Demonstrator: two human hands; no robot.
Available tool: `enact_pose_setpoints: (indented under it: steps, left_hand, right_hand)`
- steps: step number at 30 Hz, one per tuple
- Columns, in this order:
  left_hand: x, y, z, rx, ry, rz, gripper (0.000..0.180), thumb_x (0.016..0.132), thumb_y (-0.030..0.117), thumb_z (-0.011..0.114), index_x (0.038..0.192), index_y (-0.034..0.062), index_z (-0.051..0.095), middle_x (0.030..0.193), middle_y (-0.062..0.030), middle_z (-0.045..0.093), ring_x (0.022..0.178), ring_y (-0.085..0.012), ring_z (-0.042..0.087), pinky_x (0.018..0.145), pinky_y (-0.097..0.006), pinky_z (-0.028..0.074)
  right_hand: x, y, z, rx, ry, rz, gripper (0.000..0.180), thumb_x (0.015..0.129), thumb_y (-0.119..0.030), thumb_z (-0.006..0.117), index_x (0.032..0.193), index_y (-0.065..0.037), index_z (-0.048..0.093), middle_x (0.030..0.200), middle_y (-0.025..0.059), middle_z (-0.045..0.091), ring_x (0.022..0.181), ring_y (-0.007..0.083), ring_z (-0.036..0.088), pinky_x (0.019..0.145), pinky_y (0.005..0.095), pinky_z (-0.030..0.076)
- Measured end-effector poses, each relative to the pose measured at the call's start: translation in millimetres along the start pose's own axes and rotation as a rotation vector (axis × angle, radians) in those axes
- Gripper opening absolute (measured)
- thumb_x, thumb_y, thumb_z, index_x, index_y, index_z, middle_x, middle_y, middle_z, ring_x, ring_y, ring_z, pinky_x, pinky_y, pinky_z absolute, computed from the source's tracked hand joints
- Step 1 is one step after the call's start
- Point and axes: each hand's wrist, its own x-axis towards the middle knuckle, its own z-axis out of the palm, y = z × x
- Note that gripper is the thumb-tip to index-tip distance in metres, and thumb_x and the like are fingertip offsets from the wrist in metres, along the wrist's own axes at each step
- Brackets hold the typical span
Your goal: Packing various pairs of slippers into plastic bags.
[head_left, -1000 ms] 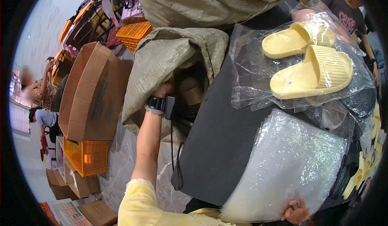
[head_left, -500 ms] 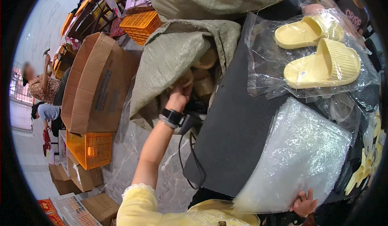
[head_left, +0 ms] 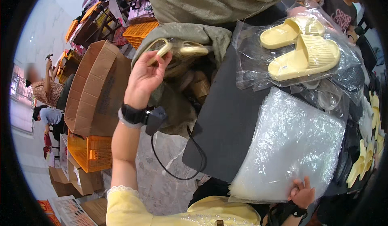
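Observation:
My left hand (head_left: 146,75) is raised over the mouth of an open grey-green woven sack (head_left: 161,30), its fingers closed on a pale yellow slide slipper (head_left: 165,49). Close to the right of that one, a second yellow slide (head_left: 195,50) shows at the sack's mouth; I cannot tell whether the two are joined. Deeper inside lie brownish things, too shadowed to name. My right hand (head_left: 302,194) rests on the near edge of a stack of clear plastic bags (head_left: 289,145), fingers apart. Beyond the stack, a pair of yellow slides (head_left: 305,62) lies in clear plastic.
A dark table (head_left: 220,125) bears the bags. Another large sack (head_left: 210,1) stands behind. To the left are a tall cardboard box (head_left: 99,92) and an orange crate (head_left: 97,151). More yellow slides (head_left: 361,161) sit at the far right. Other people are nearby; a black cable hangs by my left wrist.
My left hand has come up out of the sack and moved left, bringing the yellow slide into sight. My right hand stays on the bags. The view has shifted slightly.

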Motion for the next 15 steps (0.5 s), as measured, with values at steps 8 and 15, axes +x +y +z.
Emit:
enact_pose_setpoints:
  steps: [8,15]
  left_hand:
    - [-142.3,-48.6,61.8,0.301,-0.251,-0.009,0.032,0.086,0.017,0.047,0.113,-0.0007,0.046,0.107,-0.0133,0.053,0.077,-0.0124,0.055,0.060,-0.024,0.047]
    - [-224.0,-105.1,84.4,0.650,-0.381,0.437,0.042,0.086,0.028,0.046,0.119,0.0019,0.044,0.116,-0.0151,0.050,0.094,-0.0256,0.055,0.073,-0.031,0.049]
  right_hand:
    - [24.1,-17.0,29.0,-0.441,0.015,0.180,0.064,0.086,-0.031,0.045,0.138,-0.016,0.011,0.133,0.0104,0.034,0.098,0.0230,0.051,0.083,0.0477,0.042]
    - [38.2,-18.2,45.8,0.344,-0.101,0.197,0.049,0.091,-0.029,0.040,0.136,-0.024,0.023,0.139,0.0159,0.022,0.110,0.0281,0.045,0.092,0.0457,0.036]
